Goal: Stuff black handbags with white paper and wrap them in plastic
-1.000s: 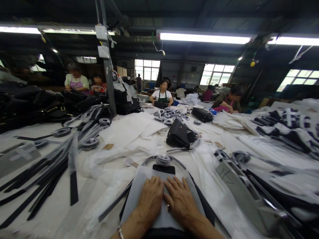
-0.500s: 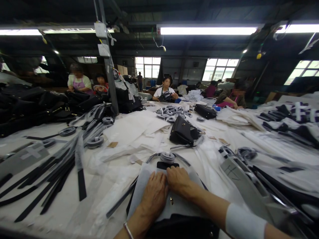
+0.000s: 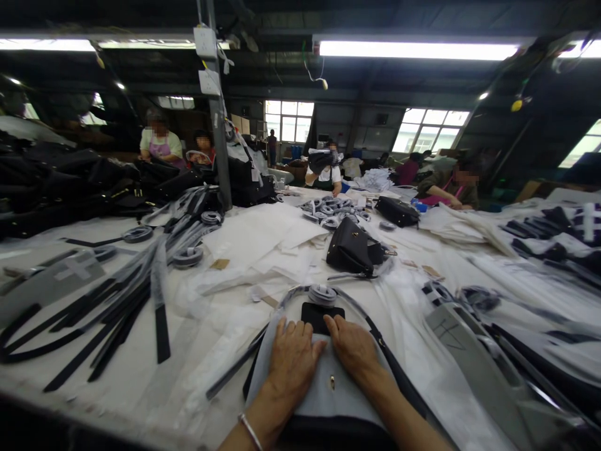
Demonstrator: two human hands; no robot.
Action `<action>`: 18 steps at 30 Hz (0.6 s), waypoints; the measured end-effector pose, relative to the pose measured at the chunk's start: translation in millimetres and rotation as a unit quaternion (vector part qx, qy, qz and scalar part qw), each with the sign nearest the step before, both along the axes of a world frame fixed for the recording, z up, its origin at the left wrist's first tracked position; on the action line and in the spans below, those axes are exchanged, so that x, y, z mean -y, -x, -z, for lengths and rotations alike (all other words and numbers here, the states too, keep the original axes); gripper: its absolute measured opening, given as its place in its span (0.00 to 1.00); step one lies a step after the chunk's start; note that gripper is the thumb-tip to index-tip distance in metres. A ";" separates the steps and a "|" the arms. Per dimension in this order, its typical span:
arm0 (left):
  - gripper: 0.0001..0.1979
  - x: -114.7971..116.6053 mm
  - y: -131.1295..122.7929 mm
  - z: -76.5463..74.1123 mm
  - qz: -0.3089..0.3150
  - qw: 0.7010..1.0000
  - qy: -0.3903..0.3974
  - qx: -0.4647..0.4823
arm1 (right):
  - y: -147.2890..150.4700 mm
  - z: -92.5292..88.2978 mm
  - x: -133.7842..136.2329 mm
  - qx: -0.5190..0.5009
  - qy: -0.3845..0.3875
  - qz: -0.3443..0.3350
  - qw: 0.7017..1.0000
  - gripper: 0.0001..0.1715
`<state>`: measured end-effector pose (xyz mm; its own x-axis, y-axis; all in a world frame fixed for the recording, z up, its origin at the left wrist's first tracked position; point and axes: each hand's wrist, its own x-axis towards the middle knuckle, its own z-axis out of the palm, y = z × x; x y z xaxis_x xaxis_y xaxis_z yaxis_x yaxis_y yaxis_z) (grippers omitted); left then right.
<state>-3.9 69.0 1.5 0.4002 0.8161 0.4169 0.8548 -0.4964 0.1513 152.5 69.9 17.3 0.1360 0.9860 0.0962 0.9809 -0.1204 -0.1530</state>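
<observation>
- Left hand (image 3: 293,357): flat on the pale sheet (image 3: 345,404), fingers extended.
- Right hand (image 3: 354,351): fingers bent by the black tab (image 3: 322,318) — grip indeterminable.
- Black bag (image 3: 338,432): beneath sheet and hands.
- Coiled strap (image 3: 322,294): just beyond them.

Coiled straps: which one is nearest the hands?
The grey coil just past the black tab, ahead of the left hand and right hand; the other coils lie farther away.
</observation>
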 end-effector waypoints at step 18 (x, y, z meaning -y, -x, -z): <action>0.18 -8.1 -1.1 16.7 -0.033 0.997 -0.010 0.073 | -34.2 10.4 -12.4 -0.373 -0.122 -0.078 0.916 0.27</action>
